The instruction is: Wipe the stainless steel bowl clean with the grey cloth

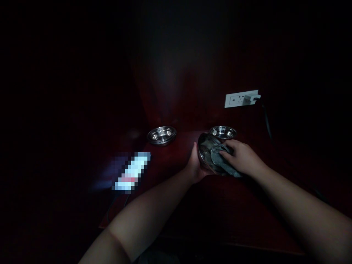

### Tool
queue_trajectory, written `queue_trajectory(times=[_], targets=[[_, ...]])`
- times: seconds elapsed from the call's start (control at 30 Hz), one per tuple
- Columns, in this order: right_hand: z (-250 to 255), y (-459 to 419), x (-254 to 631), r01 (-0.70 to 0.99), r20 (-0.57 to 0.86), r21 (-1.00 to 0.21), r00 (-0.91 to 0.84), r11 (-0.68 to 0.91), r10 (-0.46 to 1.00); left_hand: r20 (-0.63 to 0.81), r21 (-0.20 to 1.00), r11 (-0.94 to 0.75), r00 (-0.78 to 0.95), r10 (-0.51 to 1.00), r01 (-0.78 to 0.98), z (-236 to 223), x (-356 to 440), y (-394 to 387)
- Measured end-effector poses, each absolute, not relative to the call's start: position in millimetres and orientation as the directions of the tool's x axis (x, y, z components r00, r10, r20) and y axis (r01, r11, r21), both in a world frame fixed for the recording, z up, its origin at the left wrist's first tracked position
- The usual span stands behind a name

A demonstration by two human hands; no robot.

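Forearms (154, 205) extended over front edge of surface (220, 216); bowl (206, 146) gripped by left hand (196, 167), cloth (225, 164) by right hand (242, 157); wiping apparently underway, steady hold needed next.

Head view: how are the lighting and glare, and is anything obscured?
In the head view, the upper corners are near black, glare spots mark the stacked metal bowls, the lit screen is pixelated beyond reading, and the cloth in the right hand looks dim and slightly blurred.

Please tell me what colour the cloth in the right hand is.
The cloth looks greyish green, seen best in the head view.
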State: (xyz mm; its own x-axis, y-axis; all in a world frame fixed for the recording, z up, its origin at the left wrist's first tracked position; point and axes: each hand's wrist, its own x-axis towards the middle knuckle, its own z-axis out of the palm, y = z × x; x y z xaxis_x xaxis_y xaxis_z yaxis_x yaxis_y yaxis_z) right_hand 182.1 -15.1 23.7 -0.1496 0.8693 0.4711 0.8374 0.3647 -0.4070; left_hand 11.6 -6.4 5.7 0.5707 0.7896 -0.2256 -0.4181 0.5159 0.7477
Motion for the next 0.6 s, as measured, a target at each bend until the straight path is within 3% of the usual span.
queue_trajectory(times=[0.27, 0.37, 0.43, 0.5, 0.53, 0.6], targets=[[31, -7, 193, 0.683, 0.492, -0.700, 0.248, 0.210, 0.835, -0.206, 0.762, 0.521, 0.618, 0.758, -0.384, 2, 11, -5], [36, -10, 196, 0.624, 0.591, -0.740, 0.430, 0.249, 0.682, -0.200, 0.763, 0.525, 0.635, 0.746, -0.377, 4, 10, -6], [39, -18, 193, 0.661, 0.739, -0.660, 0.486, 0.357, 0.467, -0.198, 0.762, 0.528, 0.641, 0.741, -0.375, 5, 10, -7], [39, -25, 187, 0.710, 0.841, -0.538, 0.418, 0.455, 0.343, -0.206, 0.766, 0.530, 0.641, 0.739, -0.364, 5, 10, -6], [38, -28, 183, 0.727, 0.882, -0.468, 0.346, 0.503, 0.320, -0.213, 0.769, 0.529, 0.638, 0.740, -0.358, 4, 10, -6], [34, -31, 176, 0.721, 0.893, -0.328, 0.026, 0.611, 0.448, -0.217, 0.777, 0.519, 0.622, 0.752, -0.357, 1, 11, -5]])
